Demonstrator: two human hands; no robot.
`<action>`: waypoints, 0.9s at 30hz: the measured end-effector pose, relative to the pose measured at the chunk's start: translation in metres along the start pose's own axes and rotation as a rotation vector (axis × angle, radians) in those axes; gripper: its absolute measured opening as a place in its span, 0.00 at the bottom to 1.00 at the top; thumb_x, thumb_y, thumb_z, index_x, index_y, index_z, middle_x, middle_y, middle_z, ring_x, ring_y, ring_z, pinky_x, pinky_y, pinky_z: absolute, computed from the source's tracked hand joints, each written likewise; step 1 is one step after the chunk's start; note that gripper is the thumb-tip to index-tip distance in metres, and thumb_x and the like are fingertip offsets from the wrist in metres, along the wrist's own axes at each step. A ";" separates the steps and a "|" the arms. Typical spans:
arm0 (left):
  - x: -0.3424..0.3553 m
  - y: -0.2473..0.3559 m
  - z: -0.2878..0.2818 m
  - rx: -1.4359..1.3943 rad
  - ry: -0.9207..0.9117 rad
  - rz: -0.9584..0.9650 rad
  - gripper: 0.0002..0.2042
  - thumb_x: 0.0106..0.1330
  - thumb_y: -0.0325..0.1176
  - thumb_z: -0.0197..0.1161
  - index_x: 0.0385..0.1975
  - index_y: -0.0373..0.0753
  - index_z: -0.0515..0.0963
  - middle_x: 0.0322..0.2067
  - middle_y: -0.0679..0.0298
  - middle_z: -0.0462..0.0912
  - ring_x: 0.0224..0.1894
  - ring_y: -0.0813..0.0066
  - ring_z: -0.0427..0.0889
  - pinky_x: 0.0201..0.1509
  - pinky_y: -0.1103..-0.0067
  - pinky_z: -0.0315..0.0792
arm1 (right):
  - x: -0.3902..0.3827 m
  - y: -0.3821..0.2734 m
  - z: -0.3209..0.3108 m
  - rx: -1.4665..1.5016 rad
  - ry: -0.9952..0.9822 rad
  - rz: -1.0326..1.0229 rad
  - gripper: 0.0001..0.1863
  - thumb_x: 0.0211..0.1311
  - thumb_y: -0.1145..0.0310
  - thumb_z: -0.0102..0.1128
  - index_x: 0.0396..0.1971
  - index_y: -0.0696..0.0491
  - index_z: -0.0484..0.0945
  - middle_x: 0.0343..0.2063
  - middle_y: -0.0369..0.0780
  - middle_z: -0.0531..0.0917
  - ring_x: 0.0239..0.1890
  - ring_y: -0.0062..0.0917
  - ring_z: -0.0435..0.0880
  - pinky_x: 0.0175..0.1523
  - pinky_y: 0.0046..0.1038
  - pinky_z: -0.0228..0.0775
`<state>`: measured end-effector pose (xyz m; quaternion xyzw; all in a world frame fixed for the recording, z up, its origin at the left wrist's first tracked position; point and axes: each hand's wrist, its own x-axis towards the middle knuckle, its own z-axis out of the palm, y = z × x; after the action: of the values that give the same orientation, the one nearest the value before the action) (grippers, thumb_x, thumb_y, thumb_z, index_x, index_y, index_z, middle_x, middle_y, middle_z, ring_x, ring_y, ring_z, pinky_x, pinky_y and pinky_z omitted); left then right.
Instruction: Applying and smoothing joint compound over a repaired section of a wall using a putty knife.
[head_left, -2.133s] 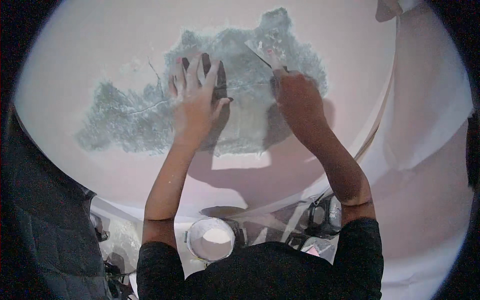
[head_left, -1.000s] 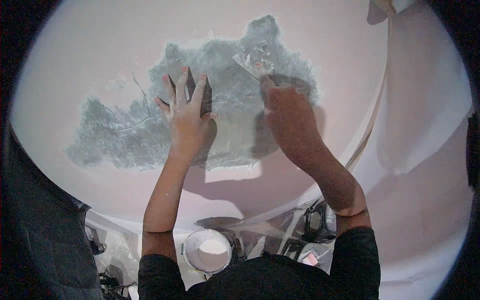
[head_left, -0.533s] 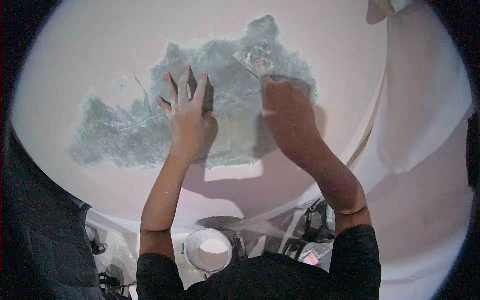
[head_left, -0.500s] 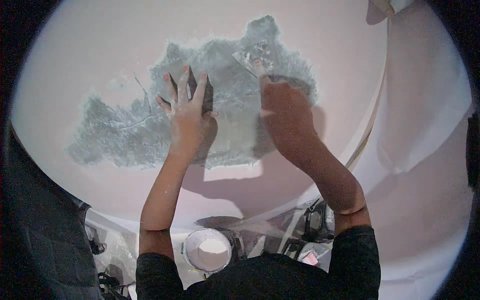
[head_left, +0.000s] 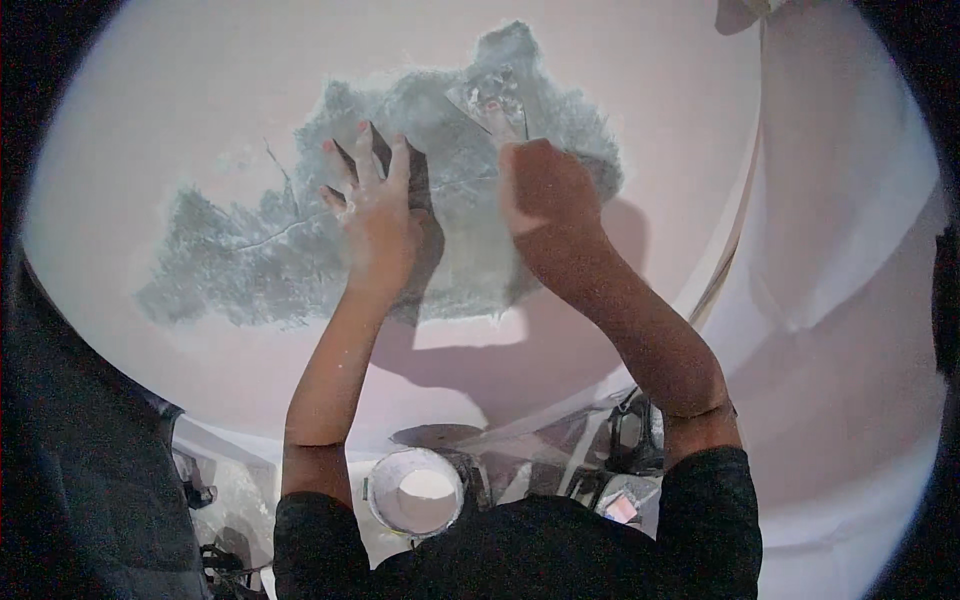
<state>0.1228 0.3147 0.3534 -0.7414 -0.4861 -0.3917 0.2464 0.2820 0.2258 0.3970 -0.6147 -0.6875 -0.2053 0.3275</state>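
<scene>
My left hand [head_left: 380, 225] rests spread on a rough grey-green patch [head_left: 240, 280] with a thin crack, set in a pale pinkish wall-like surface [head_left: 170, 100]. To its upper right, my right hand [head_left: 550, 195] is closed round a flat triangular scraper [head_left: 465, 100]. Its index finger lies extended on the blade, which is against the patch and carries flaky white material. The scraper's handle is hidden under my hand.
A bucket [head_left: 380, 510] of pale material stands below, between my forearms. Black objects [head_left: 630, 435] and a small pink item [head_left: 620, 508] lie beside it. Pale draped sheeting [head_left: 850, 260] hangs at the right, dark fabric [head_left: 90, 450] at lower left.
Over the last half second my right hand and scraper shift slightly left and up in view, along with the patch's upper part. My left hand stays spread on the patch.
</scene>
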 end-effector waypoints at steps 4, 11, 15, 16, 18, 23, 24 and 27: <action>-0.004 -0.003 -0.005 0.014 -0.004 -0.006 0.40 0.47 0.30 0.72 0.64 0.49 0.62 0.68 0.56 0.50 0.71 0.37 0.42 0.63 0.37 0.51 | -0.008 0.003 -0.006 -0.038 0.016 -0.063 0.06 0.55 0.74 0.54 0.30 0.60 0.78 0.30 0.52 0.81 0.37 0.44 0.83 0.43 0.40 0.78; -0.003 -0.013 -0.021 -0.066 -0.028 -0.010 0.41 0.47 0.32 0.73 0.65 0.52 0.61 0.69 0.55 0.49 0.71 0.37 0.42 0.64 0.36 0.46 | 0.000 -0.005 -0.002 -0.066 -0.095 0.086 0.07 0.57 0.74 0.53 0.29 0.60 0.80 0.30 0.52 0.82 0.37 0.43 0.85 0.41 0.40 0.79; 0.000 -0.027 -0.015 -0.026 0.061 0.002 0.43 0.44 0.33 0.76 0.64 0.55 0.62 0.69 0.60 0.50 0.71 0.43 0.45 0.65 0.39 0.49 | 0.005 -0.008 -0.002 -0.077 -0.109 0.091 0.09 0.57 0.74 0.52 0.31 0.61 0.80 0.30 0.53 0.82 0.37 0.44 0.85 0.40 0.40 0.79; 0.000 -0.030 -0.015 -0.020 0.064 -0.003 0.43 0.43 0.33 0.77 0.64 0.55 0.62 0.69 0.60 0.50 0.71 0.43 0.45 0.65 0.39 0.48 | 0.006 -0.009 0.003 -0.086 -0.062 0.092 0.09 0.56 0.74 0.52 0.31 0.61 0.80 0.31 0.53 0.82 0.37 0.44 0.85 0.40 0.40 0.79; 0.000 -0.037 -0.016 -0.012 0.075 -0.008 0.44 0.43 0.33 0.77 0.64 0.55 0.62 0.68 0.60 0.51 0.71 0.44 0.45 0.65 0.39 0.48 | -0.005 0.000 0.007 -0.006 -0.020 0.039 0.09 0.55 0.74 0.52 0.31 0.62 0.80 0.30 0.53 0.81 0.35 0.44 0.85 0.39 0.40 0.78; -0.004 -0.042 -0.010 -0.023 0.022 -0.007 0.43 0.47 0.36 0.74 0.66 0.53 0.60 0.68 0.55 0.52 0.72 0.41 0.41 0.65 0.38 0.46 | -0.011 0.007 0.030 0.201 0.177 0.005 0.15 0.51 0.75 0.52 0.40 0.61 0.79 0.28 0.52 0.80 0.30 0.44 0.83 0.36 0.42 0.77; -0.006 -0.045 -0.010 -0.012 0.019 -0.013 0.43 0.47 0.36 0.74 0.66 0.53 0.60 0.68 0.55 0.52 0.72 0.41 0.41 0.65 0.38 0.46 | -0.007 0.002 0.032 0.110 0.095 0.038 0.20 0.52 0.75 0.52 0.48 0.58 0.76 0.28 0.52 0.79 0.29 0.44 0.83 0.36 0.42 0.77; -0.010 -0.053 -0.009 -0.005 0.056 0.008 0.46 0.43 0.36 0.77 0.66 0.56 0.58 0.68 0.55 0.50 0.72 0.43 0.43 0.66 0.39 0.46 | -0.011 -0.003 0.036 -0.021 -0.005 0.084 0.31 0.53 0.74 0.53 0.62 0.51 0.65 0.28 0.52 0.80 0.28 0.43 0.83 0.35 0.41 0.78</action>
<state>0.0695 0.3245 0.3493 -0.7327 -0.4749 -0.4124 0.2599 0.2722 0.2422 0.3651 -0.6469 -0.6599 -0.1969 0.3276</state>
